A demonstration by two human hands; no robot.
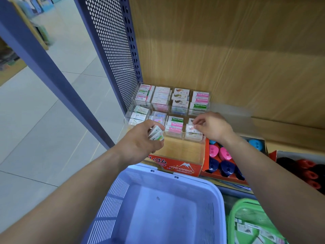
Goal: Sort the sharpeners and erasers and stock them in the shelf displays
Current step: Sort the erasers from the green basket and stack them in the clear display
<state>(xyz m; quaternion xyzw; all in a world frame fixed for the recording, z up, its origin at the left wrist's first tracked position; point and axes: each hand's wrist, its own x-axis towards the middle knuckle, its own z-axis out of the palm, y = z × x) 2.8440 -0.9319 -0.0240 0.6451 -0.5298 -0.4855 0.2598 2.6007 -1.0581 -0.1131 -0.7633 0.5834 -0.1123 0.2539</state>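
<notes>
A clear acrylic display (139, 86) with two rows of compartments sits at the back left of the wooden shelf, filled with boxed erasers (200, 95). My left hand (140, 140) grips a small stack of wrapped erasers (156, 133) just in front of the display's lower row. My right hand (212, 126) pinches an eraser (190, 129) at the lower right compartment. Pink and dark blue sharpeners (223, 154) lie in an orange box (204, 162) under my right wrist.
A red "Hard Eraser" carton (179, 167) stands at the shelf's front edge. A blue basket (216, 192) sits below my arms, a green basket (244, 203) with erasers to its right. Red and black sharpeners (309, 171) fill a box at far right. A blue perforated panel (112, 50) bounds the left.
</notes>
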